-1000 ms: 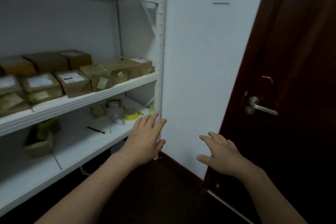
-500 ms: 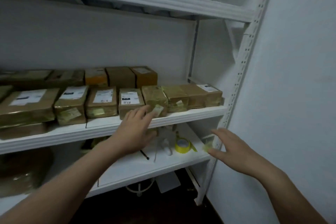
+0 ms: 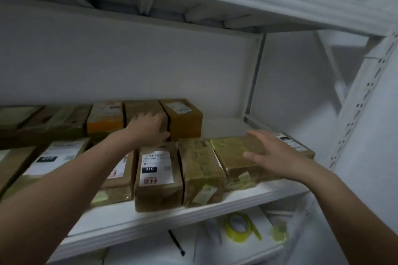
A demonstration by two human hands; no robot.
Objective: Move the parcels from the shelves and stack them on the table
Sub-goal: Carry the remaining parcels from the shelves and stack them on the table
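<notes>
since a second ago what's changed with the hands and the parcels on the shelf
The left hand rose from beside the lower shelf and now rests on a plain brown cardboard parcel in the back row. The right hand swung in from the right to spread over the tape-wrapped brown parcel in the front row. No parcel has been lifted; the yellow tape roll and black pen lie as before.

Two rows of brown cardboard parcels [image 3: 158, 176] on white metal shelf [image 3: 193, 215]; underneath, yellow tape roll [image 3: 234, 239] right of black pen [image 3: 176, 243].
</notes>
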